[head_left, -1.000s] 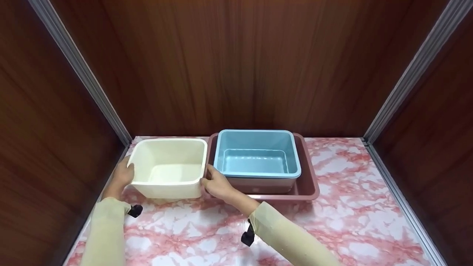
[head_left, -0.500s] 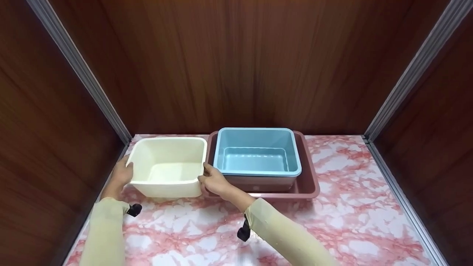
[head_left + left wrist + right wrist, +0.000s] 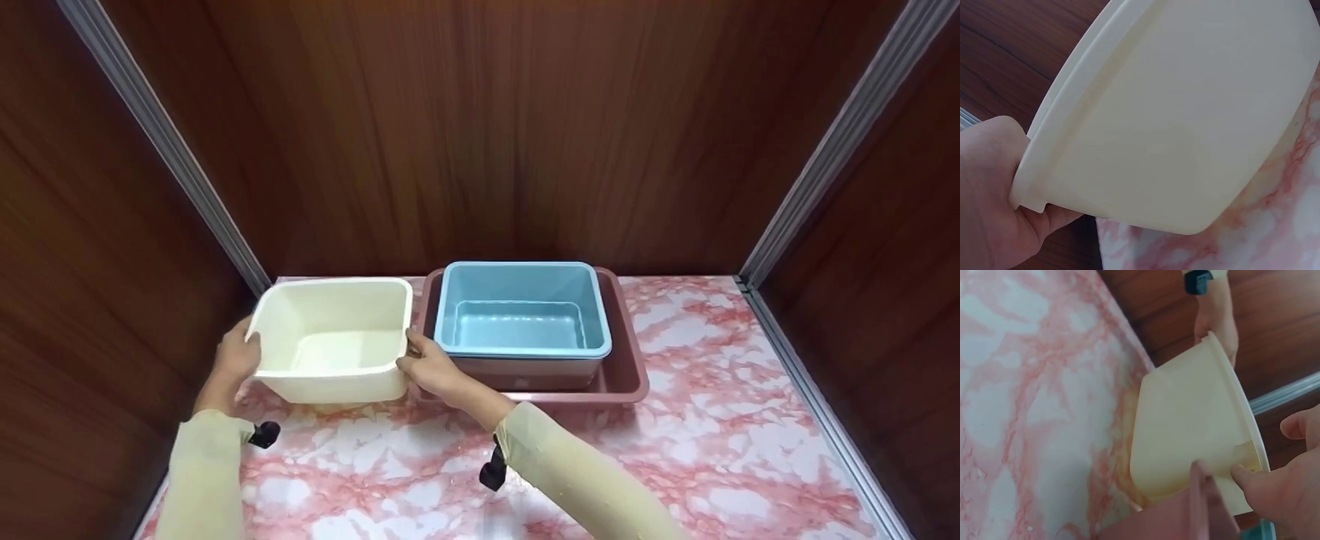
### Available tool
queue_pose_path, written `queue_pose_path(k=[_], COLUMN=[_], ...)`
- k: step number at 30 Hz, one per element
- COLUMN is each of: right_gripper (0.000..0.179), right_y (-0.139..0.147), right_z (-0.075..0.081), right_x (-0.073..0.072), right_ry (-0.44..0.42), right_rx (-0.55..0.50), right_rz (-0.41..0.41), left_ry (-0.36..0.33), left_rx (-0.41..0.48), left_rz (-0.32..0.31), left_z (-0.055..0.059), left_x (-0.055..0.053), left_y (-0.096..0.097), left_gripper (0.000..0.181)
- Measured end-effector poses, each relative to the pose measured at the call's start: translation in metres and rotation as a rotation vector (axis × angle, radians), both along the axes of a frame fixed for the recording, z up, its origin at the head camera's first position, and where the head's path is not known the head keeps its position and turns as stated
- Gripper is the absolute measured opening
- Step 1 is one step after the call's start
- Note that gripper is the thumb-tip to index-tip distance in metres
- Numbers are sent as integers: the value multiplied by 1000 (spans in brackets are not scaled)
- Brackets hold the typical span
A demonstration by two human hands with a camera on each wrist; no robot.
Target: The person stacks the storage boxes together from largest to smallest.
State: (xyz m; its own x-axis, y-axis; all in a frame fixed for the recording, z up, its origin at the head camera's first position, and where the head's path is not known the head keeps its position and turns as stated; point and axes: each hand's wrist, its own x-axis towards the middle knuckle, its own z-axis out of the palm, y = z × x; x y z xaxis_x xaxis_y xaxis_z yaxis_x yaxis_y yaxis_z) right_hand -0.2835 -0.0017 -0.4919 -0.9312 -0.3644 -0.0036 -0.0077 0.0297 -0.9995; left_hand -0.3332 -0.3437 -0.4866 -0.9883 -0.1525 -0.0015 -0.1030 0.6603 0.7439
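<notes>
A cream rectangular basin (image 3: 330, 386) stands on the left of the table, beside the stacked basins. My left hand (image 3: 238, 356) grips its left rim, thumb on the inside and fingers beneath the lip; the left wrist view shows the hand (image 3: 994, 185) at the corner of the rim. On the opposite side, my right hand (image 3: 433, 369) holds the right rim near the front corner. In the right wrist view a fingertip of that hand (image 3: 1286, 489) touches the outer wall, with the rim between it and the thumb.
A light blue basin (image 3: 517, 283) sits nested in a brownish-pink basin (image 3: 525, 373), inside a larger brownish-pink tub (image 3: 630, 360) right of the cream basin. Dark wood panels with metal corner posts (image 3: 825, 142) enclose the pink-and-white marbled table (image 3: 712, 442).
The cream basin has shifted slightly left, with both hands still on it, and its gap to the pink tub has widened. The other basins have stayed in place.
</notes>
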Motion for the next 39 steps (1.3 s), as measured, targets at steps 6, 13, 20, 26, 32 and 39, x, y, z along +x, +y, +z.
queue_pose_path(k=[6,13,20,26,32,39], right_gripper=[66,66,67,66,56,48], right_y=[-3,5,20,40,67,100], right_z=[19,42,64,80,96,118], right_x=[5,9,11,17,25,28], right_ry=[16,-8,17,30,148,267], right_rx=[-88,-133,-164,-220,-247,-212], right_rz=[-14,-40,-82,-87,-155,-293], left_ry=[20,44,106,110,136,185], left_rx=[34,78,75,86,141,233], left_rz=[29,34,18,-7,-65,-61], left_z=[28,64,101,124,145,163], left_x=[7,15,21,35,47,47], left_y=[0,14,30,47,69,104], left_gripper=[49,51,51,52,54,49])
